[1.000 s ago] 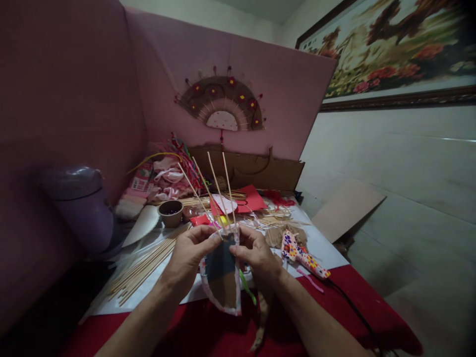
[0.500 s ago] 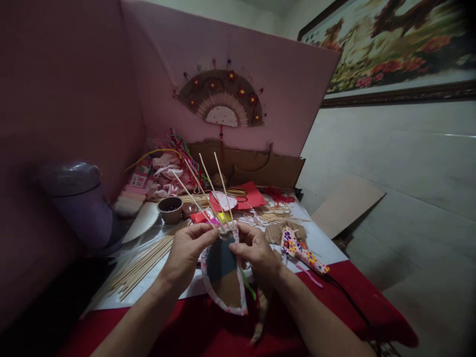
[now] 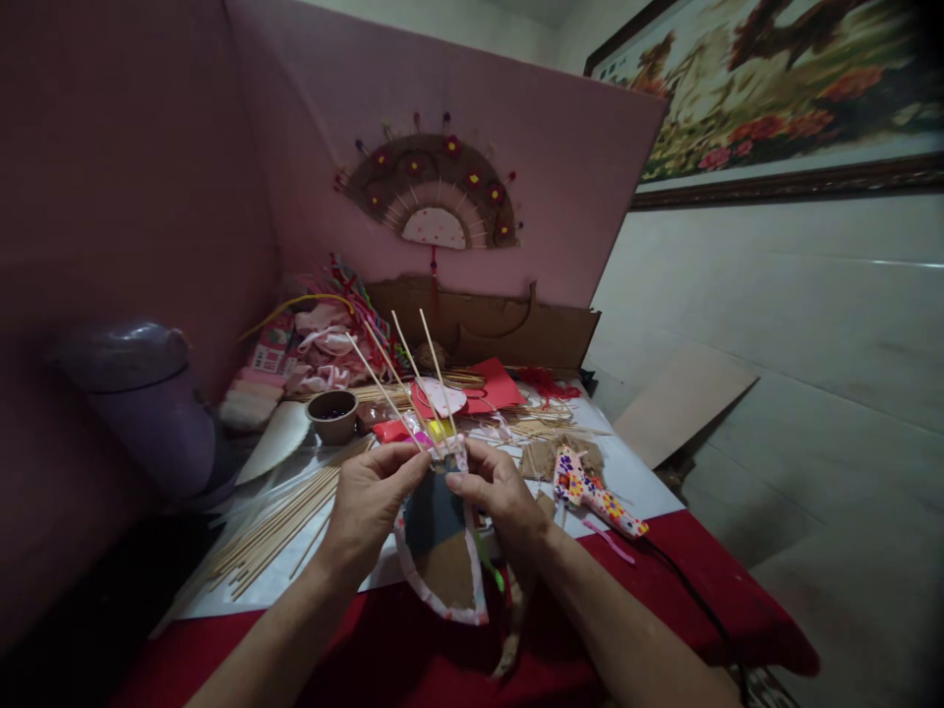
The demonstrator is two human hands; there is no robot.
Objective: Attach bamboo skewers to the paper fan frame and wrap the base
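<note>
Both hands hold a half-round cardboard piece (image 3: 446,570) with a white, pink-dotted wrapped border over the front of the table. Several thin wooden sticks (image 3: 437,369) fan upward from its far edge. My left hand (image 3: 373,497) is closed in a pinch at that edge, thumb and forefinger on the base of the leftmost stick (image 3: 383,388). My right hand (image 3: 505,492) grips the cardboard piece by its right side, thumb on the dark face. The stick ends at the joint are partly hidden by the fingers.
Loose wooden sticks (image 3: 284,516) lie at left beside a small brown bowl (image 3: 332,417). At right rests a flower-patterned glue gun (image 3: 594,492) with a black cord. Red paper (image 3: 498,383) lies behind. A decorated fan (image 3: 439,187) hangs on the pink board. A purple bin (image 3: 151,413) stands left.
The leftmost stick's tip has shifted slightly up and right, closer to the other sticks. Both hands keep nearly the same grip, and the camera view has moved a little.
</note>
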